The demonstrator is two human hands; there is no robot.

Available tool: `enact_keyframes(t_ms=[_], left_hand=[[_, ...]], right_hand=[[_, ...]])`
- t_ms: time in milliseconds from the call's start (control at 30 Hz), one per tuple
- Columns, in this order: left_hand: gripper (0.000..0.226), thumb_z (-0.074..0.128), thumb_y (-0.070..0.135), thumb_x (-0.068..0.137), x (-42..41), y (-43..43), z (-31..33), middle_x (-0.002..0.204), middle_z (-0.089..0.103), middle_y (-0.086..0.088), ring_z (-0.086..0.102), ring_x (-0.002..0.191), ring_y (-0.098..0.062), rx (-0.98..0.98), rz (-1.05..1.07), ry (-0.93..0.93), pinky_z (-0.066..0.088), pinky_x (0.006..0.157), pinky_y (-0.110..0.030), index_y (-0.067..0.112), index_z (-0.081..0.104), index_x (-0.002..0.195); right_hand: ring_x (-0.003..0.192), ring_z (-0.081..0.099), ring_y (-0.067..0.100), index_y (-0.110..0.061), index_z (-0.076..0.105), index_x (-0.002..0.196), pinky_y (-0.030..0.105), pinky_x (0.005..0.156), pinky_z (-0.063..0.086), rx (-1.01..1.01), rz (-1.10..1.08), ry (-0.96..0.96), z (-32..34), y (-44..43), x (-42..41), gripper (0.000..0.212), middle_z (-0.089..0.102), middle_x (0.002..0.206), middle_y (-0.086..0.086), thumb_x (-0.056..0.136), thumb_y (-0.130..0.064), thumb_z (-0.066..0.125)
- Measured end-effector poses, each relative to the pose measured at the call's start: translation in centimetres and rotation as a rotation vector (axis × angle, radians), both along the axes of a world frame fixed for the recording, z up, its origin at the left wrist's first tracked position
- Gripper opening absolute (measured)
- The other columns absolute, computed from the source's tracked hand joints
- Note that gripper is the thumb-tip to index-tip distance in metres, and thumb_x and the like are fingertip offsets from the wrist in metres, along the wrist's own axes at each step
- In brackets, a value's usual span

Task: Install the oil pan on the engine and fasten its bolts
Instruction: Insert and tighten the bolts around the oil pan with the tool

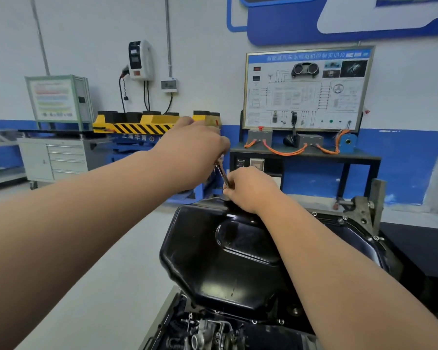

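A glossy black oil pan (220, 261) sits on top of the engine (213, 329), with bolts (376, 238) visible along its right flange. My left hand (192, 152) grips the upper handle of a slim metal driver tool (221, 173) that slants down toward the pan's far edge. Lower down, my right hand (248, 189) pinches the tool's shaft just above the far rim. The tool's tip and the bolt under it are hidden by my right hand.
A grey metal bracket (372, 210) rises at the engine's far right. Beyond stand a yellow and black striped lift platform (137, 123), a grey drawer cabinet (53, 157), and a training board (306, 89) on a dark table with orange cables. Grey floor lies to the left.
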State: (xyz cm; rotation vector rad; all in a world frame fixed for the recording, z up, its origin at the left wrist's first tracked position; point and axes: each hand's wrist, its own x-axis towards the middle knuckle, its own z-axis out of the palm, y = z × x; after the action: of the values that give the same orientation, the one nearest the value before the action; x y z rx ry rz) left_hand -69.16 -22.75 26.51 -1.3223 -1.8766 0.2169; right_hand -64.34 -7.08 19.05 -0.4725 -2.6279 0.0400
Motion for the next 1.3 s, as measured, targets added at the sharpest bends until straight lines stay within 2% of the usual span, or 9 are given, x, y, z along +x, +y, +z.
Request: enact_keyframes(t_ms=[100, 300, 567, 733, 833, 933, 1000, 1133, 1300], left_hand=[[0.028, 0.051, 0.044, 0.091, 0.2, -0.2, 0.1, 0.087, 0.063, 0.0, 0.056, 0.077, -0.019, 0.092, 0.077, -0.159, 0.042, 0.083, -0.035, 0.021, 0.062, 0.103], [0.035, 0.053, 0.037, 0.085, 0.3, 0.6, -0.6, 0.056, 0.063, -0.007, 0.057, 0.051, -0.02, 0.338, 0.137, -0.993, 0.047, 0.055, -0.026, 0.005, 0.068, 0.084], [0.028, 0.055, 0.021, 0.093, 0.2, 0.0, 0.5, 0.111, 0.061, 0.007, 0.055, 0.103, -0.019, -0.119, 0.05, -0.036, 0.028, 0.101, -0.037, 0.03, 0.056, 0.119], [0.038, 0.058, 0.049, 0.088, 0.7, -0.3, 0.3, 0.083, 0.065, -0.004, 0.057, 0.074, -0.02, 0.057, 0.081, -0.392, 0.047, 0.064, -0.03, 0.014, 0.066, 0.097], [0.05, 0.06, 0.058, 0.083, 0.9, -0.1, 0.0, 0.059, 0.05, -0.003, 0.042, 0.051, -0.015, 0.117, 0.11, -0.519, 0.031, 0.045, -0.025, 0.009, 0.06, 0.073], [0.028, 0.058, 0.04, 0.09, 0.9, 0.0, -0.2, 0.088, 0.063, 0.0, 0.056, 0.079, -0.017, 0.033, 0.018, -0.277, 0.044, 0.08, -0.031, 0.017, 0.062, 0.104], [0.03, 0.057, 0.023, 0.092, 0.4, -0.2, -0.5, 0.11, 0.061, 0.005, 0.056, 0.107, -0.018, -0.047, -0.01, -0.121, 0.015, 0.114, -0.042, 0.025, 0.054, 0.122], [0.038, 0.055, 0.027, 0.093, -1.2, -0.8, -1.1, 0.12, 0.059, 0.006, 0.052, 0.116, -0.019, 0.059, -0.076, -0.202, 0.008, 0.116, -0.041, 0.027, 0.049, 0.131], [0.052, 0.044, 0.065, 0.086, -1.6, -1.0, -0.9, 0.058, 0.047, 0.005, 0.04, 0.057, -0.014, 0.151, -0.017, -0.15, 0.027, 0.062, -0.029, 0.016, 0.054, 0.071]], right_hand=[[0.077, 0.06, 0.023, -0.02, 0.062, 0.079, 0.034, 0.067, 0.051, 0.052, -0.047, -0.004, 0.1, -0.2, -0.2, 0.025, 0.06, 0.078, 0.0, 0.089, -0.042, 0.058], [0.076, 0.058, 0.024, -0.018, 0.06, 0.08, 0.03, 0.061, 0.041, 0.056, -0.031, 0.008, 0.0, -0.4, -0.1, 0.028, 0.058, 0.079, -0.001, 0.087, -0.045, 0.055], [0.076, 0.058, 0.021, -0.028, 0.058, 0.08, 0.034, 0.066, 0.051, 0.021, 0.0, -0.026, -0.1, -0.2, -0.4, 0.013, 0.059, 0.077, -0.003, 0.09, -0.037, 0.057], [0.073, 0.058, 0.022, -0.021, 0.061, 0.082, 0.033, 0.062, 0.049, 0.097, -0.085, -0.013, 0.0, -0.5, -0.6, 0.026, 0.058, 0.078, 0.0, 0.089, -0.047, 0.057], [0.074, 0.058, 0.022, -0.023, 0.058, 0.078, 0.031, 0.06, 0.043, 0.108, -0.1, -0.029, 0.0, -0.5, -0.5, 0.028, 0.058, 0.08, 0.0, 0.087, -0.049, 0.057], [0.078, 0.059, 0.02, -0.021, 0.06, 0.083, 0.035, 0.068, 0.051, 0.025, -0.036, -0.044, 0.0, -0.4, -0.2, 0.024, 0.061, 0.083, -0.001, 0.087, -0.044, 0.058], [0.081, 0.06, 0.02, -0.023, 0.063, 0.087, 0.038, 0.075, 0.054, -0.055, 0.019, -0.057, 0.0, -0.4, 0.0, 0.015, 0.063, 0.085, -0.002, 0.086, -0.037, 0.058], [0.076, 0.061, 0.021, -0.024, 0.062, 0.078, 0.036, 0.071, 0.053, -0.044, 0.017, -0.037, 0.0, -0.3, -0.2, 0.014, 0.064, 0.08, -0.001, 0.089, -0.03, 0.057], [0.063, 0.055, 0.017, -0.024, 0.047, 0.055, 0.026, 0.051, 0.037, 0.006, -0.113, 0.02, -0.3, -0.1, -0.8, 0.041, 0.058, 0.067, -0.004, 0.081, -0.05, 0.065]])
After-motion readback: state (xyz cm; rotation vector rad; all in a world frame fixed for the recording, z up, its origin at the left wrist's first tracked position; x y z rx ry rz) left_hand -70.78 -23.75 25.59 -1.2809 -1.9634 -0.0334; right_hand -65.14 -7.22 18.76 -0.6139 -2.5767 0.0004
